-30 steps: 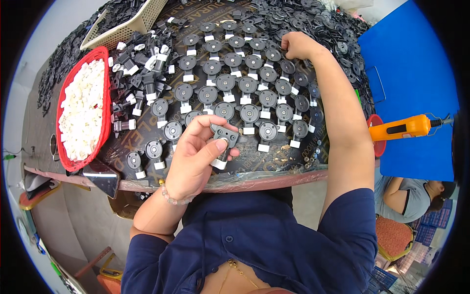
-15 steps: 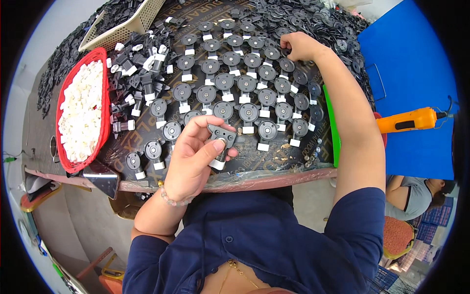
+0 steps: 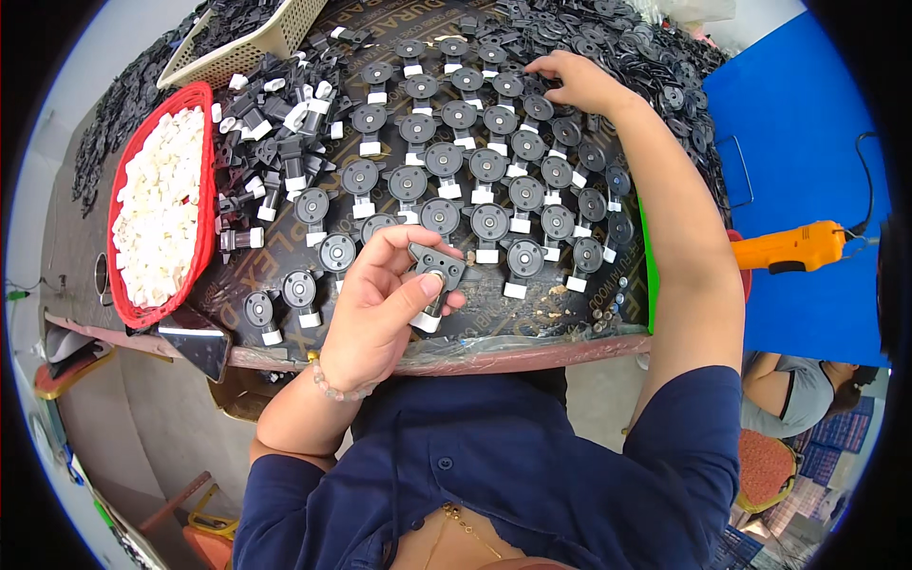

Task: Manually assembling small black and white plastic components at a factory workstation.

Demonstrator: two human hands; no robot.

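Note:
A black plastic bracket with small holes and a white end piece is gripped in my left hand, the thumb pressing on its face. This hand is above the near side of the table. My right hand reaches to the far side, over the edge of a pile of black discs. Its index finger and thumb are apart, and nothing shows between them. Beneath and around both hands lie rows of black parts, each with a round disc on top and a white tip.
A red basket of small white pieces stands at the left beside heaped black brackets. Behind it is a beige basket. An orange electric screwdriver hangs by a blue panel. A phone lies at the near edge.
My right hand has shifted a little left and its finger and thumb have spread apart. The left hand still holds the bracket. The whole view has shifted slightly.

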